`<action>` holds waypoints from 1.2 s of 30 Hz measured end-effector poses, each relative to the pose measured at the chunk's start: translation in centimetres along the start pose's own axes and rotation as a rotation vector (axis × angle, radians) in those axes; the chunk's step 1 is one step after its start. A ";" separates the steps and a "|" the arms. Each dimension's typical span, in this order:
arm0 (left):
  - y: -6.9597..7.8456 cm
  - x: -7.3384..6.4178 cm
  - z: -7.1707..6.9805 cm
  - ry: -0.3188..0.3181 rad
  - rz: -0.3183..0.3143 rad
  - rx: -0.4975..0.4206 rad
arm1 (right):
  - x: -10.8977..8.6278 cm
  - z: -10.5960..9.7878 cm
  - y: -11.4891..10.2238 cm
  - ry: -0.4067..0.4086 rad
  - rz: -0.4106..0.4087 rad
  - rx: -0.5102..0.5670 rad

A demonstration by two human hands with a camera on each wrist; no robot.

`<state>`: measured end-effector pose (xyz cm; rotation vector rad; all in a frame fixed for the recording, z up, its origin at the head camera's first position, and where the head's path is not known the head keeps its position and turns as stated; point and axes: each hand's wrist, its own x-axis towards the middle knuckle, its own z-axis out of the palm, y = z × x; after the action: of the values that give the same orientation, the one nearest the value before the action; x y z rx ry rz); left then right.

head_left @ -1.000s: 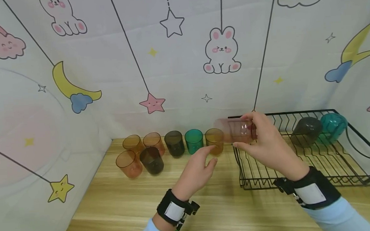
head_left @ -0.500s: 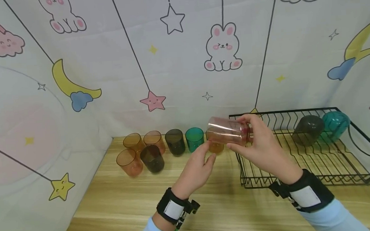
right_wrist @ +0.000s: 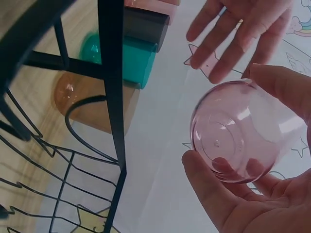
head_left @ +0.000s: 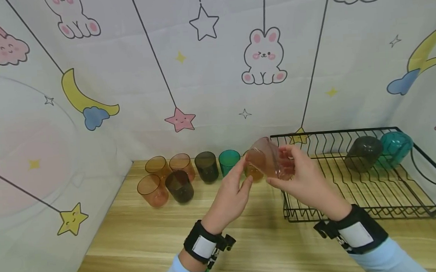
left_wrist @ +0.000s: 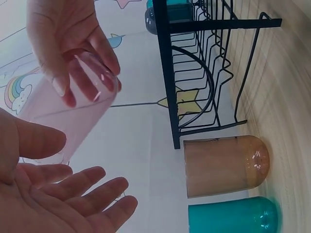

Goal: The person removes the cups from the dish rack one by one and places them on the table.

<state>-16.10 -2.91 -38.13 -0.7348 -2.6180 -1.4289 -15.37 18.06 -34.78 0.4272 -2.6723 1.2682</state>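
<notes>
A clear pink cup is held tilted in the air by my right hand, which grips it near the base. The right wrist view shows its round base, with thumb and fingers about its side. My left hand is at the cup's other end, fingers mostly straight and spread in the left wrist view; whether they touch the rim I cannot tell. Just behind the hands stands an amber cup, partly hidden, with a teal cup to its left.
A black wire rack stands on the wooden table at right, holding a grey cup and a teal cup on their sides. More upright cups, including a dark one and an orange one, stand at left by the wall cloth.
My right hand has brought the pink cup left, off the rack's edge and nearer my left hand, and the cup has turned from lying level to slanting. My left hand has barely moved.
</notes>
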 end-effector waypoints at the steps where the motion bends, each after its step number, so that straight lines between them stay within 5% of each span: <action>1: 0.1 0.0 0.0 0.002 0.002 -0.001 | 0.0 0.1 0.0 0.000 0.004 0.001; 26: 0.9 -0.4 -0.3 0.054 0.033 0.014 | -0.2 2.2 0.3 -0.026 0.068 -0.025; 32: 1.1 -0.2 -0.5 0.065 0.041 -0.048 | -0.3 2.4 0.1 -0.017 0.073 -0.014; 36: 1.2 0.1 -0.5 0.075 -0.007 -0.143 | -0.4 2.6 0.0 -0.014 0.045 -0.003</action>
<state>-15.70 -2.71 -36.88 -0.6719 -2.4861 -1.6260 -15.03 16.12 -36.56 0.3788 -2.7102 1.2786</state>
